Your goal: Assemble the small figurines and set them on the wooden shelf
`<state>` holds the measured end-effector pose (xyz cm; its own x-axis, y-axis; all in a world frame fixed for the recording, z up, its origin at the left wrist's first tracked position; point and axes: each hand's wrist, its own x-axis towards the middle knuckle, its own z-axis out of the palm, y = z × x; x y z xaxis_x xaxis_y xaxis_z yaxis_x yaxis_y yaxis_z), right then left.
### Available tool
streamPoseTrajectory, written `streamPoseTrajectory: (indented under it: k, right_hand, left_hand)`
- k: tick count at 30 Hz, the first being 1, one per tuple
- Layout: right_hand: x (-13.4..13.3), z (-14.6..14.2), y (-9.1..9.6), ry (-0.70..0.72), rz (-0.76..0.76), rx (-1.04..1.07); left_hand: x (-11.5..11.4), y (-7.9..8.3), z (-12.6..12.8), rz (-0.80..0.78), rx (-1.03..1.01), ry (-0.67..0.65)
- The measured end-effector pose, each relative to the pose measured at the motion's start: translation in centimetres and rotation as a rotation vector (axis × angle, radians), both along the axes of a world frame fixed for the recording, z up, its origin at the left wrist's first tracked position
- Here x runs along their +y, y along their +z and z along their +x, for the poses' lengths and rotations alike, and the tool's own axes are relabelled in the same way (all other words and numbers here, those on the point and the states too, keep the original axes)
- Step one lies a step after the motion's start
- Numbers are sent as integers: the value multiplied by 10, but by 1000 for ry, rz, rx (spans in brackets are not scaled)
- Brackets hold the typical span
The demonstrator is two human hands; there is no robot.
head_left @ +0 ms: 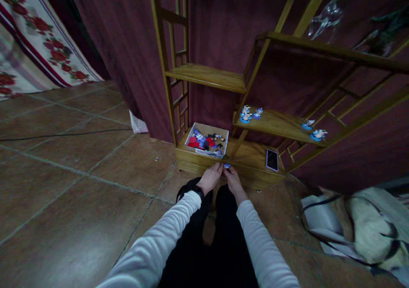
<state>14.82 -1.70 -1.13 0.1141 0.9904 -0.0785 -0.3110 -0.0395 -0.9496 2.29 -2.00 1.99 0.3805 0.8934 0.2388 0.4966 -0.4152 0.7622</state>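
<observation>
the right hand (234, 180) pinches a small, rounded blue-and-white piece (226, 166), probably light, stiff plastic, best held by its edges; whether the left hand (211, 178) pinches too cannot be told.

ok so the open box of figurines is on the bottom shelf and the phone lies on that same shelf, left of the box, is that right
Not quite: the head view shows the phone to the right of the box, not the left. The rest holds.
</observation>
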Motion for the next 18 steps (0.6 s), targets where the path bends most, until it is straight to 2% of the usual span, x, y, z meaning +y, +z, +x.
streamPoseTrajectory:
  k: [2, 4, 8, 13, 16, 18]
  right_hand:
    - [1, 1, -2, 2, -4, 0]
    - [2, 1, -5, 15, -3, -3]
    - [8, 0, -10, -11, -7, 15]
    - [11, -3, -11, -126, 17, -53]
    - [9, -4, -8, -121, 87, -80]
    - [7, -3, -6, -111, 113, -80]
  left_hand:
    - [1, 0, 0, 13, 111, 29]
    - [5, -1, 0, 16, 117, 60]
    - [16, -6, -3, 14, -12, 93]
    - [27, -13, -6, -106, -118, 97]
    - [29, -16, -6, -171, -175, 95]
    - [28, -16, -5, -186, -181, 49]
